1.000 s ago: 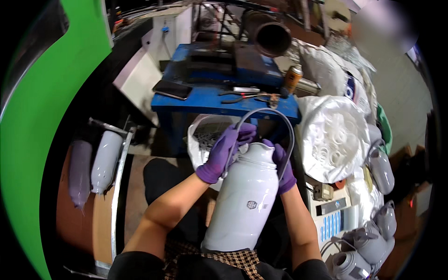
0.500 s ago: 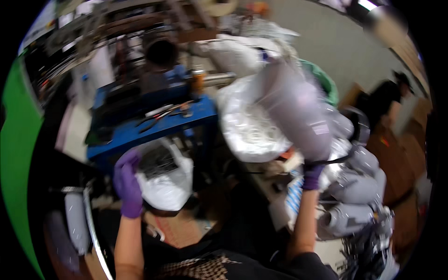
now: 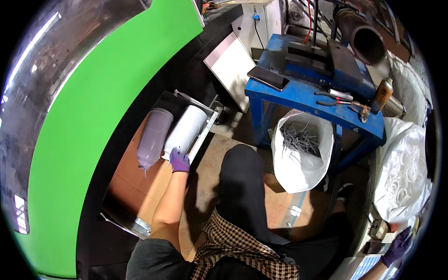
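Observation:
My left hand (image 3: pixel 179 161), in a purple glove, has its fingers closed round the narrow lower end of a light grey plastic bottle (image 3: pixel 186 128). A darker grey-mauve bottle (image 3: pixel 154 135) lies beside it, with a thin tail of plastic at its tip. Both rest in a low bay with a brown floor (image 3: pixel 123 179), beside a metal frame (image 3: pixel 204 135). Far off at the lower right edge, my right hand (image 3: pixel 396 246), also purple-gloved, has its fingers stretched out beside a white bag of rings (image 3: pixel 387 186). Nothing shows in that hand.
A curved green machine panel (image 3: pixel 88 112) fills the left. Ahead stands a blue metal bench (image 3: pixel 317 105) with a phone (image 3: pixel 268 78), pliers (image 3: pixel 333 99) and a spray can (image 3: pixel 382 94). Under its front edge sits a white sack (image 3: pixel 291 177) of grey plastic scraps (image 3: pixel 298 140).
The view has swung left toward the green machine. My right hand no longer shows the large translucent grey piece it held up. My left hand has moved from the scrap sack to the bottle.

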A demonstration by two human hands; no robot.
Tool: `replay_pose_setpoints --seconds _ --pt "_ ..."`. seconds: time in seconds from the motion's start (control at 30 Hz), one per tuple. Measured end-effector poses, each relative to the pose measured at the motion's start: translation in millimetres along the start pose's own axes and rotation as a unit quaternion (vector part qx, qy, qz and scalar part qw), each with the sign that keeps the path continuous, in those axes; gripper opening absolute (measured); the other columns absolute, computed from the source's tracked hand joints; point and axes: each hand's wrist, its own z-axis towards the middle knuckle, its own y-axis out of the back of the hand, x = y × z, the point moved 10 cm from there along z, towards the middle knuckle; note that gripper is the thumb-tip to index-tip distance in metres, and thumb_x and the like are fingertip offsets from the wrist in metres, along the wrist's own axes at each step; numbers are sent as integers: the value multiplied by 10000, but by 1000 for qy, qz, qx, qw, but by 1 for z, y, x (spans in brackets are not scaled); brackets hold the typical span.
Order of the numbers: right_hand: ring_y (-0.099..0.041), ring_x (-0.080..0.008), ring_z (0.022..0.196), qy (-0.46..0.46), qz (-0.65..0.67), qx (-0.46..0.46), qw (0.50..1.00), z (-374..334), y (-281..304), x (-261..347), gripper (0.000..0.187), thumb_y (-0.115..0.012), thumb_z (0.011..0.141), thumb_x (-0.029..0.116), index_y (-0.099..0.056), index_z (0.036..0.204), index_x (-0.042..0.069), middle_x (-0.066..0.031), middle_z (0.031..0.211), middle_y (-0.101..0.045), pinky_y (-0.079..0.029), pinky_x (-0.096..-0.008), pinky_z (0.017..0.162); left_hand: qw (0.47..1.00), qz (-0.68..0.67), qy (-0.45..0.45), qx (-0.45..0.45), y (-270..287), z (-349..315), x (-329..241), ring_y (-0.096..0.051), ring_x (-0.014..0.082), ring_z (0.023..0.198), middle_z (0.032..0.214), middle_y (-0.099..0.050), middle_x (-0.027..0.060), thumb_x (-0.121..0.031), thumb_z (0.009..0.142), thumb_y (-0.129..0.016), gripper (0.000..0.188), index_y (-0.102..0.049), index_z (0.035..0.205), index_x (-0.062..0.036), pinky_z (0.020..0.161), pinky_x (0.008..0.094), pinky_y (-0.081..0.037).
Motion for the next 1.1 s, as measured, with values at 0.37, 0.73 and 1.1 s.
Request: replay_pose_setpoints --seconds 0.37,0.73,1.1 --pt "-482 -204 1394 -109 443 44 889 -71 -211 202 502 -448 1102 139 -347 1575 6 -134 1574 -437 -452 -285 1119 960 -127 219 -121 101 94 62 -618 264 1198 1380 -630 88 -566 939 -655 613 -564 1432 -213 910 436 -579" --pt "-590 -134 1019 -64 198 59 976 -115 -262 316 332 -466 1073 157 -594 1348 22 -54 1185 -615 -483 -293 896 720 333 -593 140 -153 -115 -225 -618 277 1150 1218 -662 132 13 726 -859 291 -623 864 -85 996 398 -499" --pt "-708 -287 919 322 137 156 924 -212 -296 525 475 -829 751 86 -692 1206 96 -153 1239 -681 -562 -369 764 503 262 -613 549 -370 -424 -194 -668 364 1170 1307 -670 125 -367 796 -835 559 -554 1254 -213 1069 548 -466"
